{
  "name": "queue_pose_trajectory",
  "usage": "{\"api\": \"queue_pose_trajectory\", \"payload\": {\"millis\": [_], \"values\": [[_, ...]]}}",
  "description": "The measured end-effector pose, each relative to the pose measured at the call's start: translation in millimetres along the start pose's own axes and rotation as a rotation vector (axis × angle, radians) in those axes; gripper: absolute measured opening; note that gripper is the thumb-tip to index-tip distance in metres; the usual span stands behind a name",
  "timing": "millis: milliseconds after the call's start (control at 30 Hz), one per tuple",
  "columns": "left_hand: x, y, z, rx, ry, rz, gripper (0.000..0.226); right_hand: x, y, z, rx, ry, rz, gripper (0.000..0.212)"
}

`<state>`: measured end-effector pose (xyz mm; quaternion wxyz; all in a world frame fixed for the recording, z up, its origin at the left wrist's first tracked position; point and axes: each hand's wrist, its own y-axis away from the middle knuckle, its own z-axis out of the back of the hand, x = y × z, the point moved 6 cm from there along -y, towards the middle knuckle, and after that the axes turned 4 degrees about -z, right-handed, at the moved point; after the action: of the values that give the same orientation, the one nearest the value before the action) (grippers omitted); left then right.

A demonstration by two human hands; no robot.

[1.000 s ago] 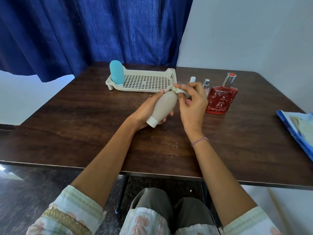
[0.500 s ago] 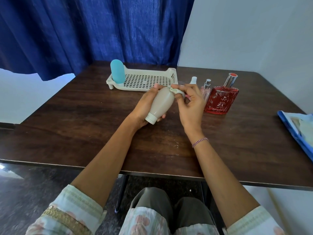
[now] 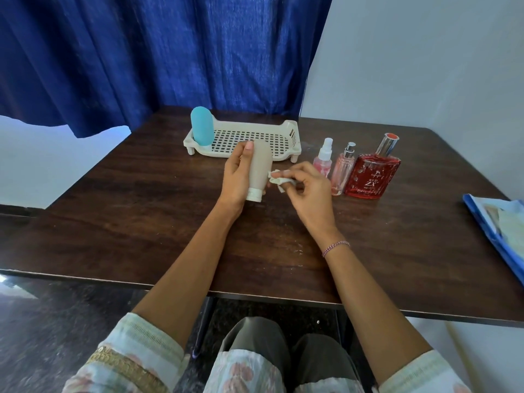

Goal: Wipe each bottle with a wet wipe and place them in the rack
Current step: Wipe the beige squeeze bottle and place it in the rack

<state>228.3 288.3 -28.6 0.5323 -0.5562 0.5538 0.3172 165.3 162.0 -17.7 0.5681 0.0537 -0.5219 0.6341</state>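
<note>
1. Beige bottle (image 3: pixel 259 168) stands nearly upright in my left hand (image 3: pixel 236 177), with its white cap down and its rounded end up in front of the rack's near rim.
2. My left thumb lies along the bottle's left side, its tip near the top. The other fingers curl round behind the bottle and are mostly hidden.
3. I cannot tell whether the cap rests on the surface (image 3: pixel 141 208) or hangs just above it.
4. My right hand (image 3: pixel 309 188) pinches a crumpled wet wipe (image 3: pixel 279 181) between thumb and fingers (image 3: pixel 286 174), just right of the bottle's lower half. The wipe's edge is right at the bottle's side.
5. The rack (image 3: pixel 283 134) sits farther back on the surface, and a blue bottle (image 3: pixel 202 126) stands upright in its left end.
6. Right of the wipe, three bottles stand in a row on the surface: a small pink spray bottle (image 3: pixel 323 158), a slim pink bottle (image 3: pixel 341 171) and a wide red perfume bottle (image 3: pixel 371 177).
7. A blue packet (image 3: pixel 499 225) lies at the surface's right edge, well apart from my hands.
</note>
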Motion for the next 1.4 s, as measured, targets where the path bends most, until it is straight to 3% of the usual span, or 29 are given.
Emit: {"api": "queue_pose_trajectory", "payload": {"millis": [67, 267, 467, 700, 900, 1000, 1233, 1400], "values": [[-2, -1, 5, -0.057, 0.000, -0.010, 0.011, -4, 0, 1, -0.001, 0.087, -0.004, 0.018], [-3, -4, 8, -0.049, -0.037, -0.097, 0.025, -13, 0, -7, 0.077, 0.146, -0.074, 0.024], [-4, -5, 10, -0.078, -0.075, -0.156, 0.032, -8, 4, -16, 0.191, 0.296, -0.005, 0.059], [-8, -2, 10, -0.096, -0.114, -0.202, 0.025, -1, -1, -11, 0.049, -0.093, -0.115, 0.022], [-9, -1, 4, -0.080, 0.006, -0.149, 0.032, 8, -21, -35, 0.180, -0.220, -0.304, 0.042], [-13, -8, 7, -0.094, 0.041, -0.154, 0.029, 11, -34, -42, 0.166, -0.248, -0.305, 0.038], [-23, -37, 19, -0.180, -0.109, -0.226, 0.038, 4, -70, -59, 0.108, -0.301, -0.340, 0.033], [-9, -58, 42, -0.300, -0.271, -0.136, 0.039, -2, -102, -83, 0.102, -0.206, -0.303, 0.039]]}}
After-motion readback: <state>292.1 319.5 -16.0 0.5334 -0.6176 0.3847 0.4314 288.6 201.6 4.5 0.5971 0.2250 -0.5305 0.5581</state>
